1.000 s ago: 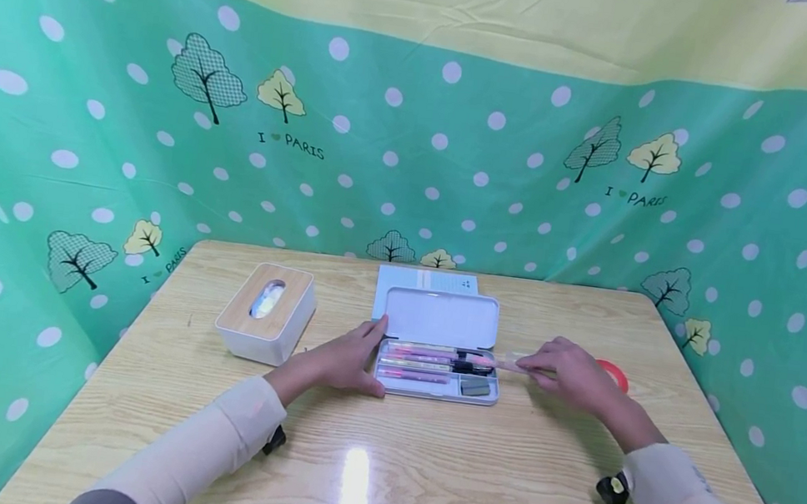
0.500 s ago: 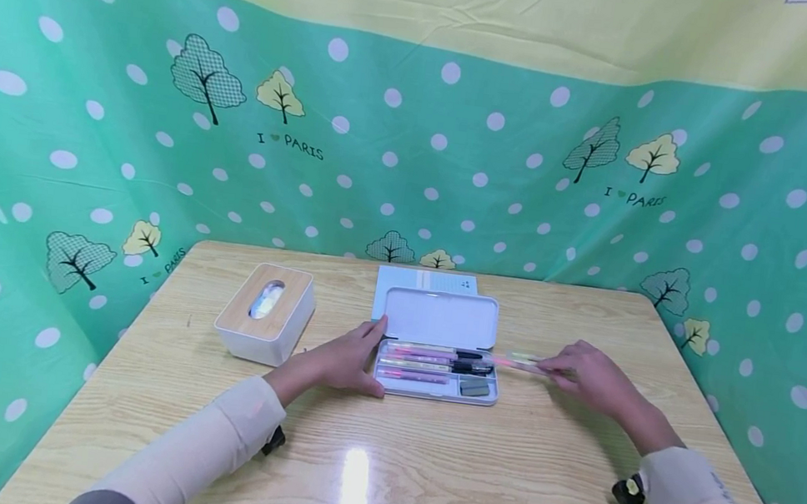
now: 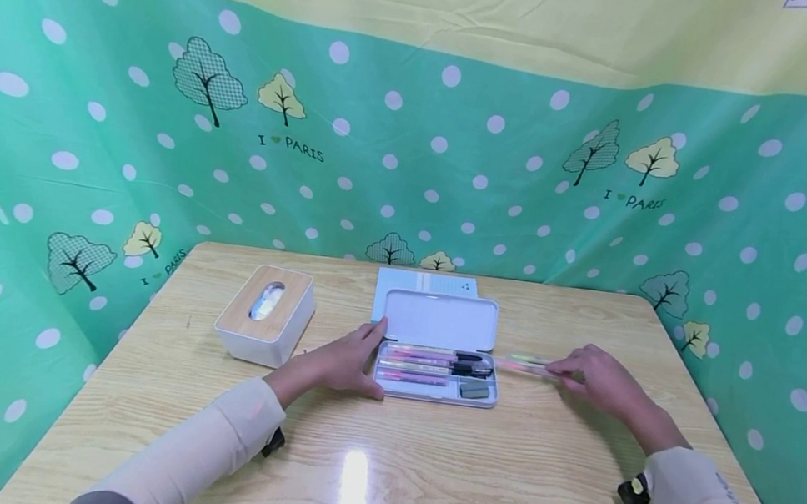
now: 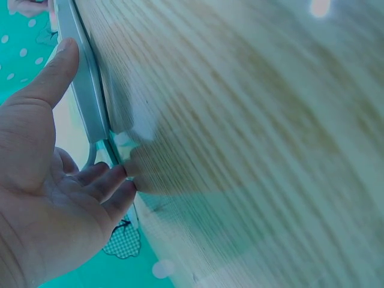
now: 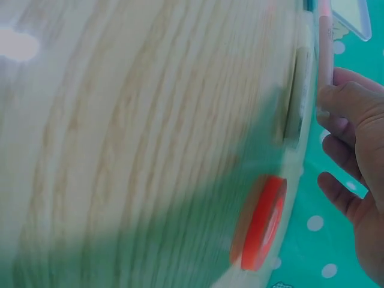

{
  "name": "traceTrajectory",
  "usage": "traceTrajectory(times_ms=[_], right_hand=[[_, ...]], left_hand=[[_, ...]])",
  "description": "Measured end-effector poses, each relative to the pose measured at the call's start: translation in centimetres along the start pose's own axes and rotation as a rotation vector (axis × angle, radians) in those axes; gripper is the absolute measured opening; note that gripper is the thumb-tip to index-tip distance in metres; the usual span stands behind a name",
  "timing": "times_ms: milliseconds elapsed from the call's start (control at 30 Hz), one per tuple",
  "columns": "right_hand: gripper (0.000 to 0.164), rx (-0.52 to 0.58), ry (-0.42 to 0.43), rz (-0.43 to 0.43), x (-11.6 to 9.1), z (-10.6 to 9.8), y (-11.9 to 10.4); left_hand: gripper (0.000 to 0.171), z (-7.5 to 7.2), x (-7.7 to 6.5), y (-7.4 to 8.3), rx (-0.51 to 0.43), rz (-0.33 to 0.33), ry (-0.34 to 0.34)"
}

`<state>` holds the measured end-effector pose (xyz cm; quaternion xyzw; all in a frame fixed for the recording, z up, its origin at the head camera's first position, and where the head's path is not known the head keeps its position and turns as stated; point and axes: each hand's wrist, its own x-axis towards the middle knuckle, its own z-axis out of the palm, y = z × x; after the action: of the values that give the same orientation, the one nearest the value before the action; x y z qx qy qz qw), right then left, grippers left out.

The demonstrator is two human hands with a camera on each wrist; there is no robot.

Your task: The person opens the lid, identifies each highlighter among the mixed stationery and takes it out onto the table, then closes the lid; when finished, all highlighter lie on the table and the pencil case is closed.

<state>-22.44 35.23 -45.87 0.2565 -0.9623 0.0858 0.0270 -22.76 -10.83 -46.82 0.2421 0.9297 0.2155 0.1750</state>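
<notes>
Pinching a slim pale-pink pen (image 5: 326,51) with the right hand (image 3: 595,381), right of the open white rectangular pencil case (image 3: 440,320). Resting the left hand (image 3: 345,359), thumb and fingers apart, against its left end.

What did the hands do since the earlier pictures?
The right hand slid farther to the right, keeping its grip on the pink pen. The pen's tip reached over the pencil case before; now it is out by the case's right edge. The left hand stayed at the case's left end, and the tissue box didn't move.
</notes>
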Motion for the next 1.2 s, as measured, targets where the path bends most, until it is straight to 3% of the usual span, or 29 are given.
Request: traceTrajectory(times_ms=[300, 633, 1200], right_hand=[[0.024, -0.012, 0.049, -0.052, -0.3, 0.7, 1.0], [0.017, -0.023, 0.012, 0.064, -0.2, 1.0, 1.2], [0.013, -0.056, 0.014, 0.151, -0.3, 1.0, 1.2]], left_hand=[[0.129, 0.0, 0.0, 0.0, 0.002, -0.004, -0.004], [0.130, 0.1, 0.1, -0.1, 0.005, -0.001, -0.005], [0.129, 0.1, 0.0, -0.1, 0.004, 0.003, 0.000]])
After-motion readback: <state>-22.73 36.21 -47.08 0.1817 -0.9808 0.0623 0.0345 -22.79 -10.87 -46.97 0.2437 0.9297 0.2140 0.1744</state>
